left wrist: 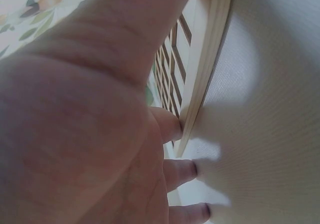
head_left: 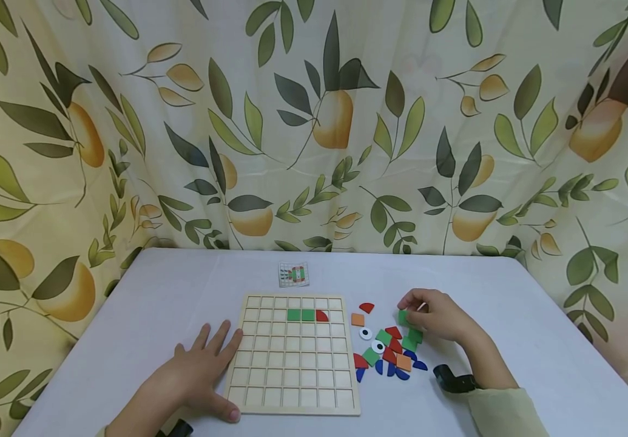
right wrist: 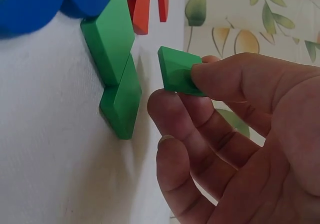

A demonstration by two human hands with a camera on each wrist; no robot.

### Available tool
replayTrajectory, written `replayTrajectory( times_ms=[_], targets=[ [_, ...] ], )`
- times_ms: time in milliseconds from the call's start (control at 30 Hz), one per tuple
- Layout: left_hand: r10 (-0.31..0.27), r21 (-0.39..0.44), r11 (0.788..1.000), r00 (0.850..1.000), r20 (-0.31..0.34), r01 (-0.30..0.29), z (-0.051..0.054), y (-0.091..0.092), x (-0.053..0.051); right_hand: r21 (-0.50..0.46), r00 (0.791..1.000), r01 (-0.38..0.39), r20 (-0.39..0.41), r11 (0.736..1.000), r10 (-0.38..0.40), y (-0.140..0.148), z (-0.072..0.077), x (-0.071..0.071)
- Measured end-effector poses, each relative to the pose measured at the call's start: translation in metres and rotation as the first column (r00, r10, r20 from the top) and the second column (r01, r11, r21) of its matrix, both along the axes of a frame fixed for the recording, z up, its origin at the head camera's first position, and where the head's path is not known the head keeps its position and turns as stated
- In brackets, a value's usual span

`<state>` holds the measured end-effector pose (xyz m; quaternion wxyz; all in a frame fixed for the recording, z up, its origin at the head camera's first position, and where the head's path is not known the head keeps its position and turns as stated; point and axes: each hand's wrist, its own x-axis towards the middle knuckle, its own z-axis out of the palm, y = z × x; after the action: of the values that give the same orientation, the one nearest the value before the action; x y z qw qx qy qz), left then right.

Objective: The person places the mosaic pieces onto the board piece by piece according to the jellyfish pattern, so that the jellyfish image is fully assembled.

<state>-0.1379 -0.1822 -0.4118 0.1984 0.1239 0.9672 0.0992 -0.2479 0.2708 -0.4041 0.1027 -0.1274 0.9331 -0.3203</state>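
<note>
My right hand [head_left: 438,315] pinches a green square tile [right wrist: 177,70] between thumb and fingers, above the table at the right of a loose pile. Other green tiles [right wrist: 121,104] lie on the table beneath it in the right wrist view. With fingers spread, my left hand [head_left: 196,370] rests along the left edge of a wooden grid board [head_left: 292,414]; its thumb is near the lower left corner. In the board's second row sit two green squares [head_left: 301,315] and a red quarter-circle piece [head_left: 321,315], side by side.
Right of the board lie red pieces [head_left: 366,308], orange squares [head_left: 358,320], blue rounded pieces [head_left: 402,374] and two white eye discs [head_left: 365,333], some touching or overlapping. A small picture card [head_left: 293,274] lies behind the board. A patterned curtain [head_left: 314,182] hangs past the table's far edge.
</note>
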Motion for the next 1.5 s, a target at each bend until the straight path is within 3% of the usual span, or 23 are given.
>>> replayTrajectory(
  times_ms=[500, 1100, 1500],
  targets=[
    [0.002, -0.01, 1.0, 1.0, 0.005, -0.002, -0.002, 0.0, -0.001, -0.079, 0.999, -0.039, 0.004, 0.996, 0.04, -0.017, -0.002, 0.003],
    [-0.002, -0.021, 1.0, 1.0, -0.019, 0.001, 0.002, 0.002, 0.001, -0.149, 0.997, -0.054, 0.038, 0.987, 0.061, -0.039, 0.002, 0.003],
    [0.001, -0.018, 1.0, 1.0, -0.021, -0.001, 0.002, 0.002, 0.001, -0.184, 0.995, -0.1, 0.004, 0.978, 0.103, -0.06, 0.009, -0.007]
  ],
)
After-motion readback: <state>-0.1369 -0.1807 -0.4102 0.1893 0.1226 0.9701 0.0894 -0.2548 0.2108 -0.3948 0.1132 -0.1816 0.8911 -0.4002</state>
